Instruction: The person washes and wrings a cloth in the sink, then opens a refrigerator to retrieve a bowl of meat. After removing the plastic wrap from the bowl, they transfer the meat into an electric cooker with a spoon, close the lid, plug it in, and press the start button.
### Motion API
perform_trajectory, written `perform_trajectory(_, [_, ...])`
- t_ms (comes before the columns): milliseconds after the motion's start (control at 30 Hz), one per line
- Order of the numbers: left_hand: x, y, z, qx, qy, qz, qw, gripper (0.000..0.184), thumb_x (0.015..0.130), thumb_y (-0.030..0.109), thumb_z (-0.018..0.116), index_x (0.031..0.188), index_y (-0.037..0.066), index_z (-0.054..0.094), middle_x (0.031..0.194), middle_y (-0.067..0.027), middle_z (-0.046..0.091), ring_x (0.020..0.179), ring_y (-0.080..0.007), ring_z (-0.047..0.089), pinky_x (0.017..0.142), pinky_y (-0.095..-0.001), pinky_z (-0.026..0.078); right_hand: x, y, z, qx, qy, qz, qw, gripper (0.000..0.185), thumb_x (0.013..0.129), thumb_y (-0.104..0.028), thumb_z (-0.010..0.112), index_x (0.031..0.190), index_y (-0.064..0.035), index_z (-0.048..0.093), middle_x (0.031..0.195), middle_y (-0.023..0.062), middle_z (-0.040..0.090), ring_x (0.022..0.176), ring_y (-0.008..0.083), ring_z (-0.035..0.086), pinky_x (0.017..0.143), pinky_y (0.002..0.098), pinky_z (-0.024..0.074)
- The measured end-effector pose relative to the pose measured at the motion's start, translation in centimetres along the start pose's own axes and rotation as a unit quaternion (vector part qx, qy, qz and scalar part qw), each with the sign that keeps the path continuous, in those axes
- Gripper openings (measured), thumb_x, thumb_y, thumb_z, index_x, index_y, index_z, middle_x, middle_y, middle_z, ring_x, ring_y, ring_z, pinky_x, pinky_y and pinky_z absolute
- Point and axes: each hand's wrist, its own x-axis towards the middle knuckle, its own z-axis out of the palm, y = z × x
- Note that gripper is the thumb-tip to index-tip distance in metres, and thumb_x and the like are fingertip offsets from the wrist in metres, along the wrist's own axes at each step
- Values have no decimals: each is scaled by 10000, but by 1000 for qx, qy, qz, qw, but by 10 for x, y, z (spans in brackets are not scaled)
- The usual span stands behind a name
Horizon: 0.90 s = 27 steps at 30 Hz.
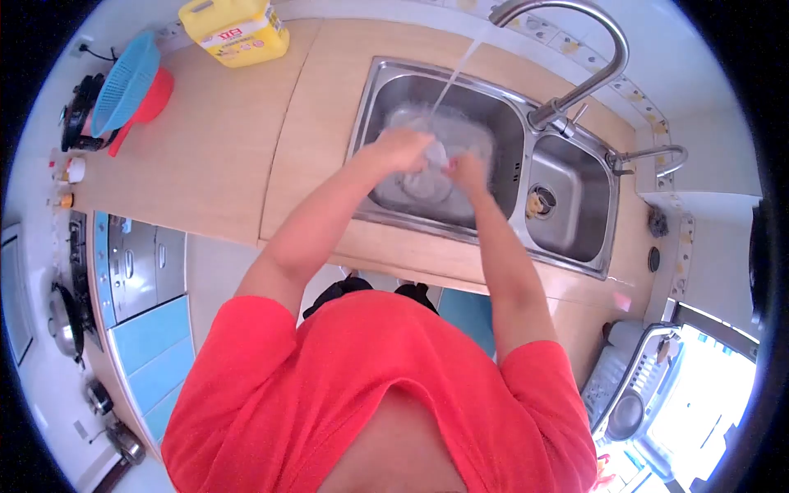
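Both hands are over the large sink basin (505, 148), where water runs from the tall faucet (620, 62). My left hand (404, 149) has its fingers closed on a pale, shiny dish (436, 154), blurred by motion. Just to the right of that dish is my right hand (467, 171), its fingers pinched together, with something small and reddish at the fingertips that is too blurred to name. Below the hands, a round pale shape (427, 187) shows in the water.
Food scraps (536, 204) lie by the drain of the small basin (575, 177). A yellow jug (238, 37) stands at the back left, near a blue colander (127, 82) and a red basin (154, 97). A dish rack (637, 386) is at the right.
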Motion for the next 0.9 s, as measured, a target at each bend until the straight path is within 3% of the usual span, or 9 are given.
perform_trajectory(133, [-32,-29,24,-77,-20,-8,997,733,729,280,718,1360,160,365,1130,-185,576,1046,-363,557,901,-432,444,-2,-21,-27,171,8,86,981,186,732,-187,704,674,-24,634,603,84,633,536,138,602,532,300,473])
perform_trajectory(300, [-41,-21,8,-195,96,39,975,999,629,285,804,1416,78,226,1387,-227,340,1248,-347,404,1039,-384,333,-8,-138,-231,294,120,-44,947,172,743,-178,707,743,-11,665,593,39,630,544,78,571,522,245,457])
perform_trajectory(400, [-19,-2,10,-217,263,97,935,1032,613,301,819,1407,25,221,1416,-224,280,1272,-331,368,1064,-373,293,-27,-171,-312,344,195,-81,915,135,759,-111,725,843,-23,664,733,31,634,653,82,595,616,198,467])
perform_trajectory(500, [0,27,-4,-289,353,95,885,880,655,296,795,1352,3,347,1306,-192,447,1176,-302,476,1001,-375,366,-38,-169,-372,403,371,-133,826,143,763,-79,718,882,-14,671,788,80,657,669,134,625,663,214,496])
perform_trajectory(567, [-7,47,-36,-473,237,74,845,768,682,290,775,1297,-15,430,1208,-157,543,1093,-256,538,943,-347,404,-54,-176,-404,327,416,-259,808,148,811,-25,653,949,21,676,807,95,669,719,170,643,715,268,533])
perform_trajectory(700, [16,46,-31,-723,170,29,669,420,734,143,690,1116,-7,598,964,-73,655,919,-185,610,814,-313,454,-64,-132,-402,221,497,-150,826,146,815,-102,662,900,17,658,841,68,636,726,134,587,616,255,495])
perform_trajectory(800, [24,30,-19,-826,132,89,541,337,775,66,590,1105,-1,580,1007,-70,638,948,-194,610,845,-336,474,-66,-86,-331,386,458,27,801,229,817,-193,684,915,4,619,781,50,587,670,115,559,578,257,484])
perform_trajectory(867, [12,35,-19,-801,153,94,572,460,708,-36,547,1167,-3,538,1058,-77,619,975,-196,602,859,-333,477,-63,-19,-247,457,349,126,808,173,828,-199,655,895,-53,592,869,29,572,770,120,545,684,292,480])
perform_trajectory(900, [12,40,-13,-792,164,93,580,501,683,-58,544,1180,0,528,1070,-79,614,984,-197,599,864,-332,476,-64,-11,-204,543,280,160,775,284,844,-207,641,1034,-12,560,951,76,597,803,189,593,704,329,514])
